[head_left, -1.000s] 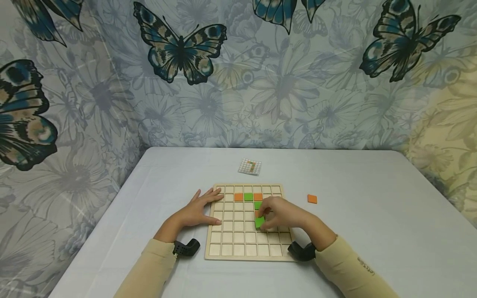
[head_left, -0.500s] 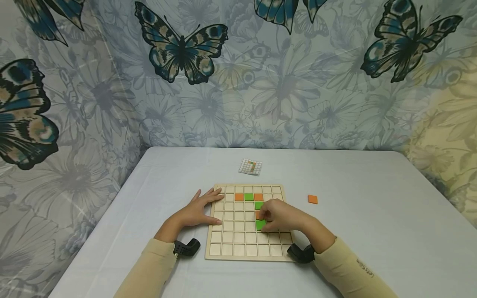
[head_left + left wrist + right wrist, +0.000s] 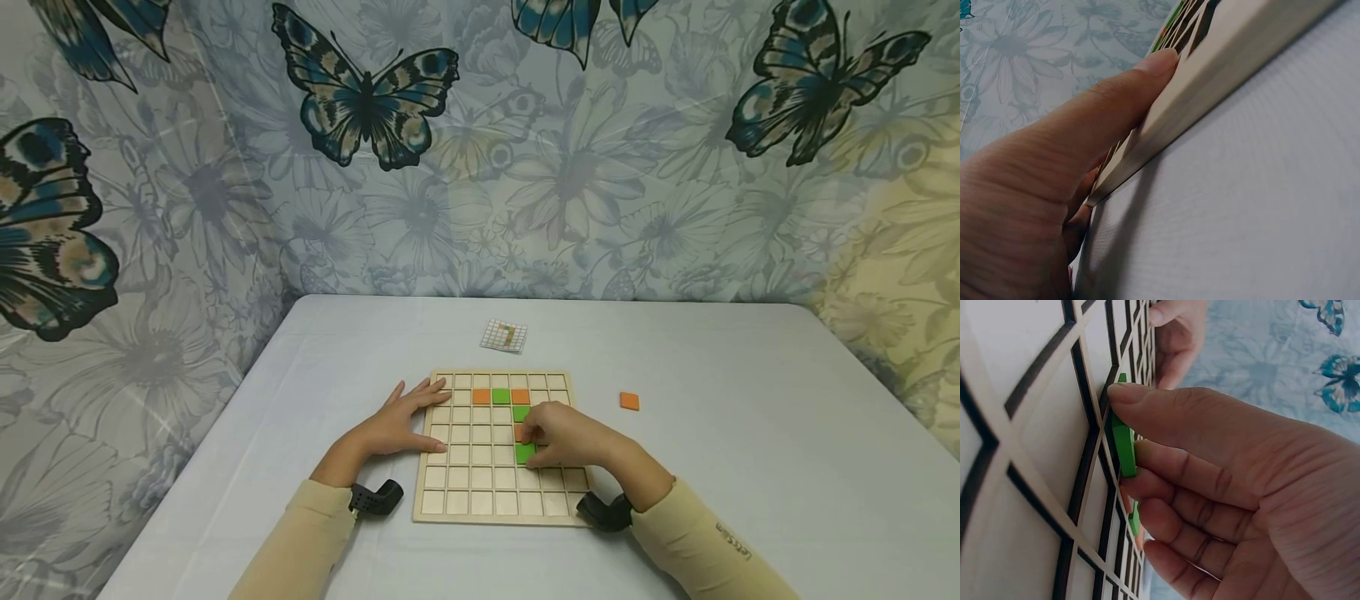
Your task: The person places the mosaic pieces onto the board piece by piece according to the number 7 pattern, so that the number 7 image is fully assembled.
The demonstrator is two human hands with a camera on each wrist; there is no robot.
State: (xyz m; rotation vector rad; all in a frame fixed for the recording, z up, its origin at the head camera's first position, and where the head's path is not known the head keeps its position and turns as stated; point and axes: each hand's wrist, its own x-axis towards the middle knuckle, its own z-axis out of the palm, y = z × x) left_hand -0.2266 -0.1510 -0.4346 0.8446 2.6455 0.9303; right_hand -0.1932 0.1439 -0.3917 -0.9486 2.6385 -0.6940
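Observation:
A wooden grid board (image 3: pixel 480 503) lies on the white table. Orange and green square tiles fill several cells in a row, then run down a column from its right end. My right hand (image 3: pixel 567 433) pinches a green tile (image 3: pixel 1125 447) between thumb and fingers at the lower end of that column. In the right wrist view this tile stands a little proud of its cell, and whether it is fully seated I cannot tell. My left hand (image 3: pixel 392 423) rests on the board's left edge, fingers spread; its thumb (image 3: pixel 1147 69) lies on the frame.
A loose orange tile (image 3: pixel 629 402) lies on the table right of the board. Behind the board is a small card (image 3: pixel 502 336) printed with a grid and a coloured pattern. A butterfly-patterned cloth (image 3: pixel 480 208) hangs beyond the table's back edge.
The green tile under my right hand has gone from tilted to lying flatter over its cell, with the fingers slightly lower. My left hand has stayed put.

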